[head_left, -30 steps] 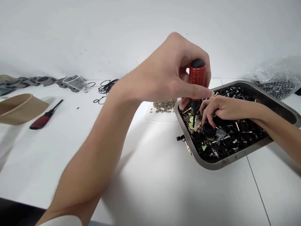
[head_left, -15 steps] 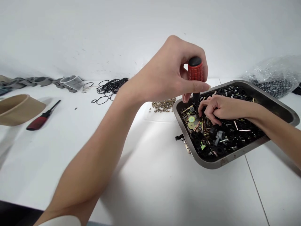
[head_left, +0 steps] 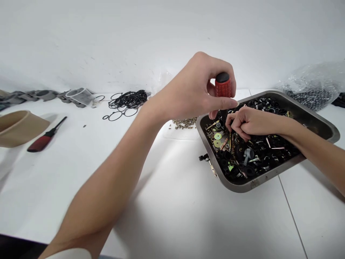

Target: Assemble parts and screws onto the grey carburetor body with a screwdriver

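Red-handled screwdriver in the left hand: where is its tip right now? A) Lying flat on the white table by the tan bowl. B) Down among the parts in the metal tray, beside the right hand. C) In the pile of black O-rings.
B: the left hand grips the red-handled screwdriver upright over the metal tray, shaft pointing into the parts next to the right hand.

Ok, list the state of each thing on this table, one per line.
left hand: gripping the red-handled screwdriver, held upright over the tray
right hand: curled, resting in the parts
steel tray: filled with small black and brass parts
second red-handled screwdriver: lying flat, untouched
clear plastic bag: holding dark parts
black rubber rings: piled loose
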Demonstrator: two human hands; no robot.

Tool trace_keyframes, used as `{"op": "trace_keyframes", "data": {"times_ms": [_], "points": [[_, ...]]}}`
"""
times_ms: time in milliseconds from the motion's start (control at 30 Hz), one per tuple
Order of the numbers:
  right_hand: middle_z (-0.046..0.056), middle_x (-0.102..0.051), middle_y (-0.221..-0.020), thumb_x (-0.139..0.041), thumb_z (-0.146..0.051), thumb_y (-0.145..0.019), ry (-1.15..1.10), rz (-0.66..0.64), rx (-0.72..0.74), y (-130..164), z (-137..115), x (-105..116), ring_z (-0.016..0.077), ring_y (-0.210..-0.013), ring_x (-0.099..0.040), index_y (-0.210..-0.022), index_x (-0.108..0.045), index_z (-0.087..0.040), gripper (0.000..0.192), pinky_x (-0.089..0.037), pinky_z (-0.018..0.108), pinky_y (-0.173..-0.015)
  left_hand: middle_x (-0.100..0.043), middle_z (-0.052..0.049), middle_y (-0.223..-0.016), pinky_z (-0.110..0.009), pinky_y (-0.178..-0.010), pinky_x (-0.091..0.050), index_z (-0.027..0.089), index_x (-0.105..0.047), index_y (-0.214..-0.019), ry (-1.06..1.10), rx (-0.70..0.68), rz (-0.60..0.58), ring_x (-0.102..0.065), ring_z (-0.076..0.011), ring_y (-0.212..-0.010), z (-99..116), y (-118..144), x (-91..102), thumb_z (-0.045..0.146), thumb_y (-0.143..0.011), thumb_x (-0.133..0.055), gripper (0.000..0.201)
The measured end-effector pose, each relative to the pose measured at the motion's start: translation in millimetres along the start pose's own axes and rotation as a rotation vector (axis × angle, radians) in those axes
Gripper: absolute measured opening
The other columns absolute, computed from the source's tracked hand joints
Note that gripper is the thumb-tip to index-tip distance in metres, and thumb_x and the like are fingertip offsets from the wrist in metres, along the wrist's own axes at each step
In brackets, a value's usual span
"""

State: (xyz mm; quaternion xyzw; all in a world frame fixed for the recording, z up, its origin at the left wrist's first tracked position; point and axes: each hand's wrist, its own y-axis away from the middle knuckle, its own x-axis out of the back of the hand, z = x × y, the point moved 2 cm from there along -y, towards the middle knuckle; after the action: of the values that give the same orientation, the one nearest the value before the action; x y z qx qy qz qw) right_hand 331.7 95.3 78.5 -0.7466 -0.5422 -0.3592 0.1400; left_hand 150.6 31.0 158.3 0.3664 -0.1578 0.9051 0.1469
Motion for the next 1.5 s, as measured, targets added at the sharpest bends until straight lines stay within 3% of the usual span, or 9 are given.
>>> {"op": "trace_keyframes", "data": {"times_ms": [200, 367, 533, 700, 1033, 1267, 1500], "points": [[0.005, -0.06, -0.07, -0.052, -0.01, -0.066, -0.004, -0.009, 0.005, 0, -2, -1, 0.0167, -0.073, -0.054, -0.041, -0.052, -0.02, 0.027, -0.047, 0.036, -0.076, -0.054, 0.002, -0.074, -0.019, -0.066, -0.047, 0.012, -0.065, -0.089, -0.053, 0.004, -0.057, -0.066, -0.0106, -0.075, 4, 1, 0.8, 0.039, -0.08, -0.072, 0.03], [0.005, -0.06, -0.07, -0.051, -0.009, -0.065, -0.001, -0.007, 0.016, 0, -2, -1, 0.0165, -0.071, -0.055, -0.041, -0.053, -0.02, 0.027, -0.045, 0.035, -0.072, -0.058, 0.0, -0.074, -0.022, -0.069, -0.051, 0.01, -0.066, -0.09, -0.035, 0.024, -0.018, -0.068, -0.0137, -0.078, 5, 3, 4.8, 0.037, -0.08, -0.074, 0.03], [0.005, -0.06, -0.071, -0.051, -0.009, -0.066, 0.011, -0.018, 0.014, 0, -2, 0, 0.0155, -0.068, -0.052, -0.041, -0.051, -0.02, 0.027, -0.043, 0.034, -0.071, -0.059, 0.0, -0.072, -0.023, -0.076, -0.053, 0.003, -0.064, -0.097, -0.022, 0.006, -0.037, -0.064, -0.0094, -0.078, 8, 5, 8.5, 0.045, -0.087, -0.07, 0.044], [0.005, -0.061, -0.072, -0.05, -0.009, -0.065, 0.014, -0.016, 0.005, 0, -1, -1, 0.0149, -0.067, -0.05, -0.041, -0.051, -0.02, 0.026, -0.042, 0.035, -0.071, -0.056, 0.002, -0.064, -0.024, -0.069, -0.052, 0.006, -0.064, -0.085, 0.043, -0.015, -0.11, -0.06, -0.0086, -0.068, 15, 8, 11.0, 0.035, -0.084, -0.08, 0.033], [0.005, -0.058, -0.068, -0.052, -0.011, -0.068, 0.028, -0.019, 0.007, 0, -2, -1, 0.0158, -0.069, -0.051, -0.041, -0.05, -0.02, 0.028, -0.045, 0.035, -0.072, -0.059, 0.0, -0.068, -0.025, -0.065, -0.052, 0.007, -0.063, -0.084, 0.014, -0.069, -0.005, -0.058, -0.0078, -0.064, 14, 8, 13.1, 0.043, -0.084, -0.079, 0.04], [0.006, -0.06, -0.07, -0.051, -0.009, -0.065, 0.023, -0.009, 0.003, -1, -3, -1, 0.0158, -0.07, -0.052, -0.04, -0.051, -0.02, 0.027, -0.043, 0.034, -0.07, -0.061, -0.003, -0.08, -0.029, -0.083, -0.054, 0.003, -0.063, -0.095, -0.021, 0.022, -0.008, -0.064, -0.0124, -0.084, 5, 4, 5.1, 0.036, -0.088, -0.071, 0.034], [0.005, -0.06, -0.07, -0.052, -0.01, -0.068, 0.039, -0.014, 0.003, -1, -1, 0, 0.0145, -0.067, -0.051, -0.041, -0.05, -0.019, 0.029, -0.044, 0.034, -0.072, -0.061, -0.002, -0.073, -0.025, -0.064, -0.052, 0.012, -0.064, -0.083, 0.008, -0.005, 0.038, -0.063, -0.0116, -0.068, 0, 0, 4.1, 0.027, -0.082, -0.078, 0.02]]}}
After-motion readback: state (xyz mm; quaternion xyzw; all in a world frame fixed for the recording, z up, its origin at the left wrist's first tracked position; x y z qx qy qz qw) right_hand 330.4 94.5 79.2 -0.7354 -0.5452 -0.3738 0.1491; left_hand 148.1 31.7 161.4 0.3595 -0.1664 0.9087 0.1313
